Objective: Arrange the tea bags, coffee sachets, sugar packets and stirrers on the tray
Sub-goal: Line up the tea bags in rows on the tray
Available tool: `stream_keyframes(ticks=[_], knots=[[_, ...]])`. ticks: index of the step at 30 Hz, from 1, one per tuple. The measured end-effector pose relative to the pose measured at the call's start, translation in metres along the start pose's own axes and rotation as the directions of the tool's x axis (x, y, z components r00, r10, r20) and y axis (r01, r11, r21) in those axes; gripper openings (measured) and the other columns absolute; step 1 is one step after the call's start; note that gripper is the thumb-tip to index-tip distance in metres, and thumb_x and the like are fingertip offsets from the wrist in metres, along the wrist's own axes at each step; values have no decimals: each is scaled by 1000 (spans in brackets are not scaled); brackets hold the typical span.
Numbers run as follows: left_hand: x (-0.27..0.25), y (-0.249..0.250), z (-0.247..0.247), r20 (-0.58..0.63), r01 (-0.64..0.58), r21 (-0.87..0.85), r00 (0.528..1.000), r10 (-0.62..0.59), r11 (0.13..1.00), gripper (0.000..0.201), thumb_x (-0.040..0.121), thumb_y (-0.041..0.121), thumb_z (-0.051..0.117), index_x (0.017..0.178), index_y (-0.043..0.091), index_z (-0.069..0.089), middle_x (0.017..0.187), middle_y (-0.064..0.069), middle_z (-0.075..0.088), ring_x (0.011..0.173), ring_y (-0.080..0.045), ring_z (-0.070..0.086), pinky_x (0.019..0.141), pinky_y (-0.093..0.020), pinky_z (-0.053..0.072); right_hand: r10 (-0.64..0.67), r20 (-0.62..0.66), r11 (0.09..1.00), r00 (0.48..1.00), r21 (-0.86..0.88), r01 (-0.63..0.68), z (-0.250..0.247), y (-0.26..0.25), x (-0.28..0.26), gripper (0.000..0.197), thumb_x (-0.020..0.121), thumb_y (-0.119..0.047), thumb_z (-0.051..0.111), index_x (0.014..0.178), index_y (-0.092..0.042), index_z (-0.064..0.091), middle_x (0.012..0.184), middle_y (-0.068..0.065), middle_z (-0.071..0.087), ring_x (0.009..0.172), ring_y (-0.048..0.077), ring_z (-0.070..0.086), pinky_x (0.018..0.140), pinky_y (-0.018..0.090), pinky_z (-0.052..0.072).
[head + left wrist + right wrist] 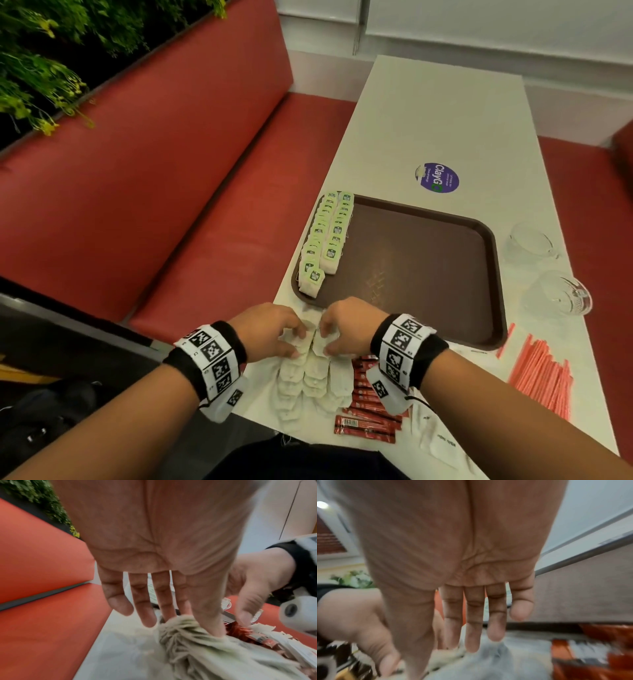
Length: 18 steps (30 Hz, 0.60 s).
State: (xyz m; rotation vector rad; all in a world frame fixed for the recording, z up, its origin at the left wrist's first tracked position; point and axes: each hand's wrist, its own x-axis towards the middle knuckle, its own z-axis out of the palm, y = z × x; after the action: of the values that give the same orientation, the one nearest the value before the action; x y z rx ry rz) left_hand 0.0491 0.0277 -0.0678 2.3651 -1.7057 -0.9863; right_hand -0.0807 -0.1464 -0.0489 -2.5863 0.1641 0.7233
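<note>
Two rows of green-tagged tea bags [329, 236] lie along the left side of the brown tray [428, 260]. On the table in front of the tray are rows of white tea bags [313, 377]. At the far end of these rows, my left hand [294, 341] and right hand [327, 341] each pinch some bags between thumb and fingers. In the left wrist view my thumb presses on the bunched tea bags [188, 642]. The right wrist view shows the fingers reaching down onto blurred tea bags [496, 662]. Red coffee sachets [366, 404] lie under my right wrist.
Pink stirrers [541, 377] are heaped on the table at the right, with white sugar packets [435, 435] near the front edge. Two glass cups [531, 243] [561, 294] stand right of the tray. A red bench [171, 188] runs along the left.
</note>
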Motion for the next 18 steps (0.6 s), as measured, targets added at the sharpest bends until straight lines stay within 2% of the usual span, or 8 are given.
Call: stream_keyframes(ticks=[2, 5, 8, 10, 12, 15, 18], knots=[[-1, -1, 7, -39, 36, -29, 999, -37, 999, 32, 86, 47, 70, 115, 34, 67, 115, 16, 64, 93, -7, 59, 83, -29, 49, -6, 22, 998, 1000, -63, 7, 11, 0, 1, 38, 81, -41, 77, 113, -21, 70, 116, -2, 67, 107, 21, 61, 91, 35, 51], [-3, -1, 12, -84, 91, -51, 992, -95, 995, 29, 87, 52, 67, 112, 38, 68, 109, 16, 68, 88, -4, 62, 81, -28, 50, -14, 6, 994, 1000, -104, 14, 19, 1, 3, 41, 80, -37, 77, 117, -21, 68, 118, -1, 65, 108, 22, 56, 91, 35, 50], [-3, 1, 12, -106, 122, -49, 986, -126, 991, 26, 91, 52, 60, 111, 38, 69, 101, 12, 73, 88, -7, 65, 81, -29, 52, 1, -8, 993, 1000, -119, -2, 22, 2, 9, 30, 82, -30, 72, 112, -25, 71, 117, -1, 67, 109, 22, 59, 93, 36, 51], [-4, 2, 13, -116, 124, -69, 985, -131, 990, 25, 96, 47, 55, 114, 37, 70, 106, 14, 73, 94, -9, 66, 84, -30, 52, 12, -10, 996, 1000, -87, -13, 22, 3, 11, 23, 84, -28, 67, 106, -27, 74, 113, -2, 70, 105, 23, 63, 92, 37, 53], [-3, 1, 14, -126, 127, -83, 983, -137, 988, 25, 99, 43, 51, 115, 36, 69, 113, 14, 72, 100, -11, 66, 87, -33, 53, 9, -34, 998, 999, -59, -11, 21, 4, 12, 18, 86, -28, 63, 101, -27, 74, 107, -3, 70, 99, 23, 64, 88, 37, 54], [-1, 3, 11, -159, 162, -38, 973, -166, 986, 25, 102, 36, 47, 115, 32, 68, 108, 5, 73, 100, -18, 65, 84, -34, 51, 1, -126, 1000, 992, -23, -4, 17, 4, 6, 16, 89, -29, 60, 97, -20, 70, 98, 0, 70, 92, 22, 63, 82, 36, 54], [3, 6, 6, -211, 157, -33, 964, -160, 987, 26, 104, 35, 45, 116, 26, 66, 110, 2, 71, 101, -21, 63, 84, -35, 49, 8, -233, 997, 972, 74, 10, 11, 5, 0, 14, 86, -25, 60, 78, -14, 58, 78, 2, 63, 72, 21, 56, 66, 33, 47]])
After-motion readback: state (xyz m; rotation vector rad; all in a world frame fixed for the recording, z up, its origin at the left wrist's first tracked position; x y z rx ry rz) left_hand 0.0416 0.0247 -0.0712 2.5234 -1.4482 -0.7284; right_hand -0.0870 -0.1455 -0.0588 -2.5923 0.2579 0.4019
